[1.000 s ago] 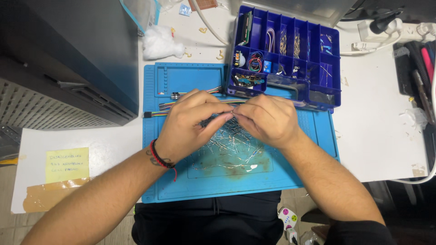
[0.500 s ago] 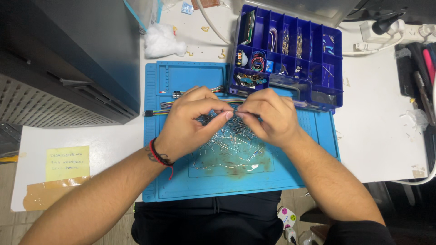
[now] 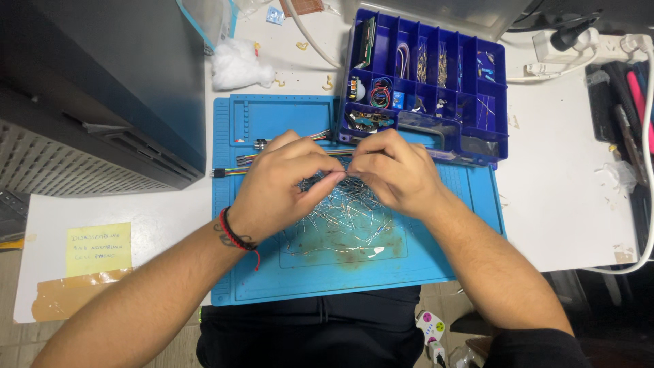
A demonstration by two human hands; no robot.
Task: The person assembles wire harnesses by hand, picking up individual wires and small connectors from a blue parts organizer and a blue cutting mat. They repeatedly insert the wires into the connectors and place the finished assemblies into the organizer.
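left hand [image 3: 279,184] pinching a thin wire lead [image 3: 340,176] | right hand [image 3: 395,174] pinching its other end | lead held just above heap of wire leads [image 3: 340,215] on blue mat [image 3: 272,286] | parts box [image 3: 477,146] behind

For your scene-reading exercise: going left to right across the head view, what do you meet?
Yellow note → left hand → right hand → power strip

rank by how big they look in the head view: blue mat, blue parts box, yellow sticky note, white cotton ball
1. blue mat
2. blue parts box
3. yellow sticky note and white cotton ball: these look close in size, so no firm order between them.
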